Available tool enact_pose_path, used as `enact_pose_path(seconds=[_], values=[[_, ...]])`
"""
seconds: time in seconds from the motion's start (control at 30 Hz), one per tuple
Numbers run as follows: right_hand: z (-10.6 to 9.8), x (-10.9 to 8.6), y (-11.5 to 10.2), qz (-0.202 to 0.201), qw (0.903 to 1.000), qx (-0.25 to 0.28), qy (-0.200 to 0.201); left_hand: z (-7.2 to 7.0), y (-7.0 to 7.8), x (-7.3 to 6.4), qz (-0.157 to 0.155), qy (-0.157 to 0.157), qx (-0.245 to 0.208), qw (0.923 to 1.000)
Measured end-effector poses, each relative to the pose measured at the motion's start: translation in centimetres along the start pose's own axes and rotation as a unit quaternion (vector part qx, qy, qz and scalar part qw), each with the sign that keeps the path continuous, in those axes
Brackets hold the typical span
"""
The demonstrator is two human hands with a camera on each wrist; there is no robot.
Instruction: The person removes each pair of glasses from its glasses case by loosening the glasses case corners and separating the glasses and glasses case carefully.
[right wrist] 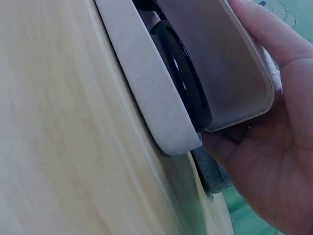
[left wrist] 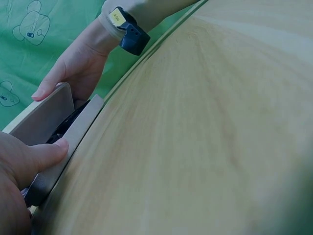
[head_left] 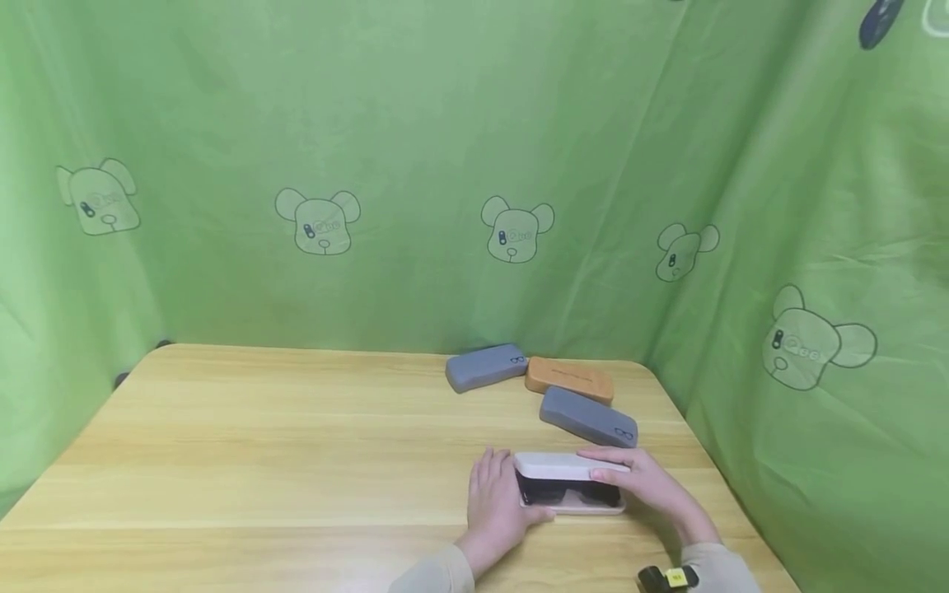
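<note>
A white glasses case [head_left: 563, 467] stands partly open near the table's front right, its lid tilted up. Inside lie black sunglasses [head_left: 569, 492], also seen as a dark frame [right wrist: 183, 73] in the right wrist view. My left hand [head_left: 495, 504] holds the case's left end, thumb along the front of the base and fingers behind. My right hand [head_left: 652, 484] grips the raised lid [right wrist: 230, 63] at its right end, the thumb at its front edge. Part of the right fingers is hidden behind the lid.
Behind the white case lies a grey glasses case [head_left: 589, 417]. Farther back are an orange case [head_left: 569, 380] and another grey case [head_left: 485, 367]. The wooden table [head_left: 259, 461] is bordered by a green curtain [head_left: 415, 123] at the back and sides.
</note>
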State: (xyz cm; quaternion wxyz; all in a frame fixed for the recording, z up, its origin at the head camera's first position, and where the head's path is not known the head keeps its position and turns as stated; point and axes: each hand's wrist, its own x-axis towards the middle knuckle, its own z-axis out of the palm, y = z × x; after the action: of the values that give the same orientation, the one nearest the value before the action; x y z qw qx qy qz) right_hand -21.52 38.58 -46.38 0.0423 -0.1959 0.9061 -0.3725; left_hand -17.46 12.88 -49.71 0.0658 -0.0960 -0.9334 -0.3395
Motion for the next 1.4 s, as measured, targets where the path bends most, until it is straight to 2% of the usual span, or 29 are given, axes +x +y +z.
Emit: enact_pose_path(seconds=[0.27,0.5,0.83,1.13,1.4], values=[[0.0,0.1,-0.3,-0.017,0.9998,0.011,0.000,0.1,-0.1,0.0,0.005,0.002,-0.003,1.0000],[0.2,0.1,-0.6,-0.001,0.9998,0.018,0.008,0.2,-0.1,-0.1,0.008,0.009,0.001,0.9999],[0.7,0.2,-1.0,-0.004,0.9983,-0.002,0.059,0.1,0.0,0.0,0.003,0.005,-0.006,1.0000],[1.1,0.5,-1.5,0.028,0.9933,-0.035,0.107,-0.1,0.1,-0.1,0.009,0.006,-0.003,0.9999],[1.4,0.8,-1.0,-0.011,0.9890,-0.045,0.140,-0.3,0.1,-0.2,0.015,0.008,0.020,0.9997]])
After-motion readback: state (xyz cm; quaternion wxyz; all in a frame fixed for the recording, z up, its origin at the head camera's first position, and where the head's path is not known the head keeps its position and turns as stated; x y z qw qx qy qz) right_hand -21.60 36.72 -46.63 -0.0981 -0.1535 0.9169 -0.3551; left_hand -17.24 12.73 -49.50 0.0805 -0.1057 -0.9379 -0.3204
